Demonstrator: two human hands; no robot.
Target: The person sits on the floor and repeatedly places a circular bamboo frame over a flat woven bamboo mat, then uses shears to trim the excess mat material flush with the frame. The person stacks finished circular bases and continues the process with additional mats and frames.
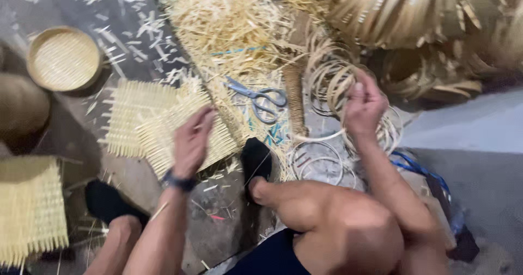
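Left hand [192, 139]: fingers loosely curled, tips resting on the upper woven bamboo mat [180, 136], which lies at ten o'clock from the person's knee [348, 226]. The mat is pale, square, with frayed strip ends, overlapping a second mat [126, 117]. Scissors [260, 98] lie at one o'clock from that hand. Right hand [364, 107]: fingers closed around thin bamboo hoops [327, 81], apparently several; motion blur prevents a count. Loose rings [316, 163] lie below.
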